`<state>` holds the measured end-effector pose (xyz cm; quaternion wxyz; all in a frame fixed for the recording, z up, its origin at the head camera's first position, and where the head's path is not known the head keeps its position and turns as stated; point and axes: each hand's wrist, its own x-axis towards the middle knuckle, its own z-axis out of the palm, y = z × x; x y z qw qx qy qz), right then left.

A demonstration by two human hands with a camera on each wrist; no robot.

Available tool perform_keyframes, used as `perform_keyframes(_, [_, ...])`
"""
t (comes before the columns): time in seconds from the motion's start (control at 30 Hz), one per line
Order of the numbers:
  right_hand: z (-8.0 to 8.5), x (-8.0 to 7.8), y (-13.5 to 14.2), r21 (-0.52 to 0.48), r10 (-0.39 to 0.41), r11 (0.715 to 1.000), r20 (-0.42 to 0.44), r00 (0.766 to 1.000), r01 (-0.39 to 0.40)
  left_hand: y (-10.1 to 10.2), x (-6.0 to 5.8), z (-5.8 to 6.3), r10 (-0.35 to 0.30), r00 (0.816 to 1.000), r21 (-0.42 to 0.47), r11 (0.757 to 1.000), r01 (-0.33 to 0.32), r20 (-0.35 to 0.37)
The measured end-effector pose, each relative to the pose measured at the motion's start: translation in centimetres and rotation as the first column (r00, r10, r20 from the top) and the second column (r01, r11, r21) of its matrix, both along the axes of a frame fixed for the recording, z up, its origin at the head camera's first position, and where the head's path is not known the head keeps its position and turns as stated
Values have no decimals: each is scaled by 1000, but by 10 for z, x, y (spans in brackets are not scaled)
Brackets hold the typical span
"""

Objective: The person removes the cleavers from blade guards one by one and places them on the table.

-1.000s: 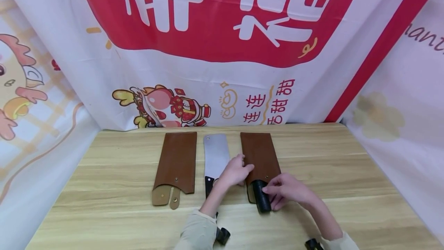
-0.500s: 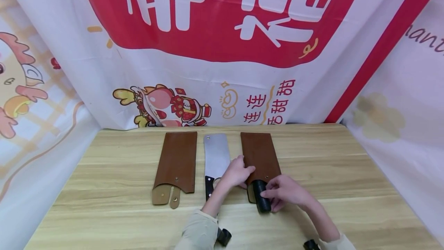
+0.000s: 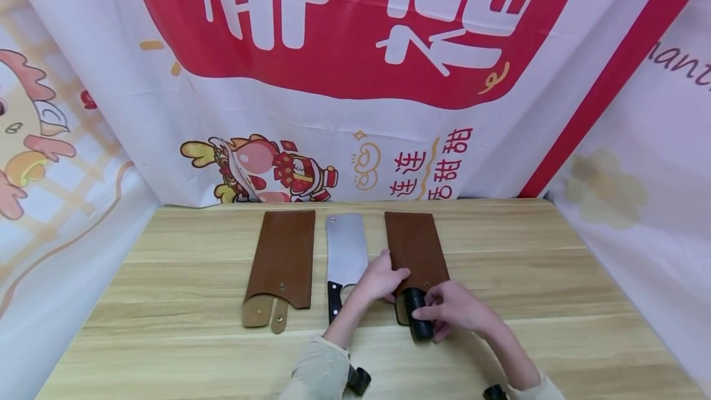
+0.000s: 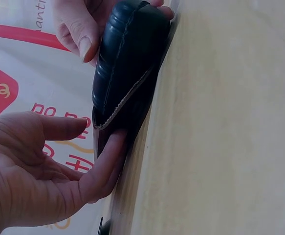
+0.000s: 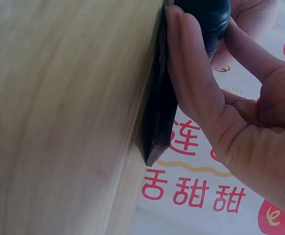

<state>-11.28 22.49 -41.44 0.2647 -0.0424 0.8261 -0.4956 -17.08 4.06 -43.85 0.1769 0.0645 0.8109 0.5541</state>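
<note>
A brown leather knife sheath (image 3: pixel 413 241) lies on the table, its mouth toward me. From that mouth sticks a short, black padded leather roll (image 3: pixel 418 299) with a stitched seam. My right hand (image 3: pixel 460 307) holds the roll between its thumb and fingers, and in the right wrist view the fingers (image 5: pixel 193 63) lie along its side. With the thumb over the near left edge and fingers at the side, my left hand (image 3: pixel 380 278) grips the sheath. Beside it rests a cleaver (image 3: pixel 347 249), its black handle partly behind my left forearm.
A second brown leather sheath (image 3: pixel 283 258) lies left of the cleaver, with its snap strap (image 3: pixel 280 316) hanging out. The wooden table (image 3: pixel 166 338) meets printed white cloth (image 3: pixel 344 128) at the back and sides.
My right thumb has shifted slightly left across the black roll. Both hands stay at the right sheath; the cleaver and the left sheath stay put.
</note>
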Motion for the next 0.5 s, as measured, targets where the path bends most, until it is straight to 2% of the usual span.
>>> perform_keyframes(0.5, [0, 4, -6, 61, -17, 998, -56, 998, 20, 0, 2, -1, -14, 1000, 53, 998, 14, -5])
